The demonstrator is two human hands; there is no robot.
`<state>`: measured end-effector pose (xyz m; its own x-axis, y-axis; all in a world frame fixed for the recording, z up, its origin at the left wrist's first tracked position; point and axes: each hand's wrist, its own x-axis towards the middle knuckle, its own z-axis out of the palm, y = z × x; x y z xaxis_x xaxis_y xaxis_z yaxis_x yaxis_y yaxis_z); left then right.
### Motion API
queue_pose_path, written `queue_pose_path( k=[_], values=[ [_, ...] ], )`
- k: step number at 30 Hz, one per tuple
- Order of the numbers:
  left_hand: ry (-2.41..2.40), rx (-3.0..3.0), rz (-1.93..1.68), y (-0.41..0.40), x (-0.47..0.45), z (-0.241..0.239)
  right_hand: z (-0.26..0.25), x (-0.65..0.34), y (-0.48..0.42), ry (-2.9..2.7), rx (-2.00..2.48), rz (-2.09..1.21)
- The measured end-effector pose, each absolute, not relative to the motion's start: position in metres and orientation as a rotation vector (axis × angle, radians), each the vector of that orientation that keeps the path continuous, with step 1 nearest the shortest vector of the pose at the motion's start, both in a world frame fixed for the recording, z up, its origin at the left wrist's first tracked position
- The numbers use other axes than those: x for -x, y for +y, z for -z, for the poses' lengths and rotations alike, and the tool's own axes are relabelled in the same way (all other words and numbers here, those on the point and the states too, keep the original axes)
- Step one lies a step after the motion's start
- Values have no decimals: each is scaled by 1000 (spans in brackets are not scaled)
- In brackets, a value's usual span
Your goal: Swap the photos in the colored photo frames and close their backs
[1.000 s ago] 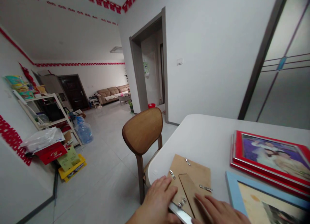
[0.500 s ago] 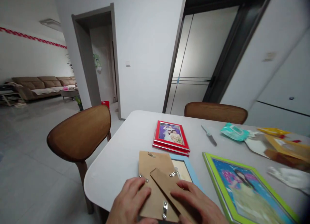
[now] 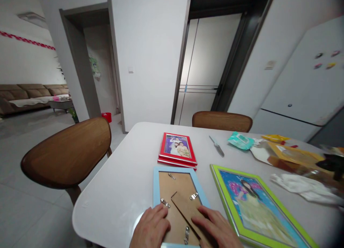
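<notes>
The light blue picture frame (image 3: pixel 155 183) lies face down on the white table (image 3: pixel 120 176), directly in front of me, close to the near edge. Its long axis runs almost straight away from my body. A brown backing board (image 3: pixel 174 185) fills it, and a thin brown stand leg (image 3: pixel 185 208) lies on the board on a diagonal, from the middle toward my right.

My left hand (image 3: pixel 152 230) rests flat on the near left part of the board, with the fingertips just under a small metal clip (image 3: pixel 165 202). My right hand (image 3: pixel 216 230) lies flat over the near end of the stand leg. Both hands have the palms down and the fingers stretched out, and they grasp nothing. They are about equally near to the frame, and its far half reaches beyond my fingertips.

A red picture frame (image 3: pixel 177 149) sits at the far end; I cannot tell if they touch. A green picture frame (image 3: pixel 249 205) lies just beside, on the right.
</notes>
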<state>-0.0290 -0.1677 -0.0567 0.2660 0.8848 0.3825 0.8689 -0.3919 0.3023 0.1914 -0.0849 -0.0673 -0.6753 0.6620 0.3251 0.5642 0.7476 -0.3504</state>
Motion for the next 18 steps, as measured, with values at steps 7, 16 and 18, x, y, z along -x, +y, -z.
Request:
queue_pose_path(
  k=[7, 16, 18],
  values=[
    [1603, -2355, -542, -173, 29, 43, 50, -182, -97, -2564, 818, -152],
    [1643, -2202, -705, -178, 38, 44, 23, -160, -107, -2791, 670, -314],
    [1630, -2225, -718, -177, 40, 46, 23, -162, -106, -2792, 638, -322]
  ],
)
